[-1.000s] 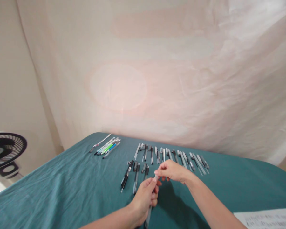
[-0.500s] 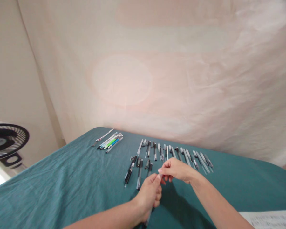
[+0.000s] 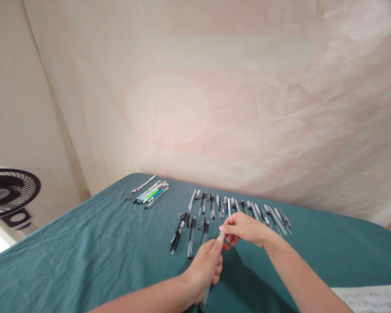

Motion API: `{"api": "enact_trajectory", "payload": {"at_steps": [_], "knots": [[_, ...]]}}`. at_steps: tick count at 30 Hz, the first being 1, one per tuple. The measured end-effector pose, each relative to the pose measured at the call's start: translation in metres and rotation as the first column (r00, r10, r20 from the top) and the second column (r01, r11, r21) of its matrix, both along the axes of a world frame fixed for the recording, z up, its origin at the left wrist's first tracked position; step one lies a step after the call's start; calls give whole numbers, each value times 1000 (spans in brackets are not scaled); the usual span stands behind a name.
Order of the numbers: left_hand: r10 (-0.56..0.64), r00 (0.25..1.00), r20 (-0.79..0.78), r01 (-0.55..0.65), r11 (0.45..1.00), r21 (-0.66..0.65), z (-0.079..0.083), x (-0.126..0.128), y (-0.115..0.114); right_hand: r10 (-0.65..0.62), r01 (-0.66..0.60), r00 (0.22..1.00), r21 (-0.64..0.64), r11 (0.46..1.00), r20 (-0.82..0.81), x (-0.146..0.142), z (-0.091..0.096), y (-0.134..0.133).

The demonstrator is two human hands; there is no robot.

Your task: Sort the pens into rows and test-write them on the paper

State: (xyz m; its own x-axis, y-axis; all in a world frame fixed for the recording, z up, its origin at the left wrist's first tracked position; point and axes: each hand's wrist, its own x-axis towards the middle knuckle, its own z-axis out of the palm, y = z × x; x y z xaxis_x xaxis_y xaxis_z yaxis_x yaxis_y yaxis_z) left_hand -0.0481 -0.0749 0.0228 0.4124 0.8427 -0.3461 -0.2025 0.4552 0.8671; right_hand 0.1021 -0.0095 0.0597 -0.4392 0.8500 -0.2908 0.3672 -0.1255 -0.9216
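My left hand (image 3: 208, 265) is closed around a clear-barrelled pen (image 3: 205, 300), whose lower end sticks out below the palm. At the pen's upper end, my right hand (image 3: 239, 229) pinches with thumb and fingertips; the exact part between them is mostly hidden. Just beyond and left of the hands lie dismantled black pens: a black pen (image 3: 179, 233) with its parts, a clear barrel with a dark cap (image 3: 191, 237), and another dark pen (image 3: 205, 230) partly behind my left hand.
Behind the hands runs a row of clear and grey pens (image 3: 211, 206) with caps beside them. A bundle of coloured pens (image 3: 154, 193) lies at the back left. A printed sheet (image 3: 374, 300) rests at the lower right of the green cloth (image 3: 101, 252). A fan (image 3: 9, 193) stands at left.
Both hands have shifted slightly to the right, and a little more of the pen's pale upper end shows between them. The pens on the cloth lie as before.
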Motion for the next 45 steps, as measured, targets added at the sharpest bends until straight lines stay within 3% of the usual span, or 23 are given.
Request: {"api": "enact_trajectory", "payload": {"at_steps": [6, 12, 22, 26, 40, 45], "knots": [[51, 996, 75, -52, 999, 14, -12, 1, 1, -248, 256, 965, 108, 961, -85, 4, -24, 19], [80, 990, 113, -82, 997, 11, -14, 1, 3, -242, 242, 970, 151, 959, -18, -17, -53, 22], [121, 972, 203, -136, 989, 64, -20, 1, 1, -293, 248, 955, 407, 879, 51, -25, -73, 27], [122, 970, 212, -138, 988, 62, -22, 1, 2, -294, 242, 954, 423, 873, 60, -24, -73, 27], [152, 953, 260, -176, 982, 70, -20, 0, 0, -225, 199, 973, 307, 931, 51, -23, -64, 19], [193, 938, 288, -225, 971, 82, -15, 0, 5, -205, 188, 978, 240, 953, 49, -17, -49, 16]]}}
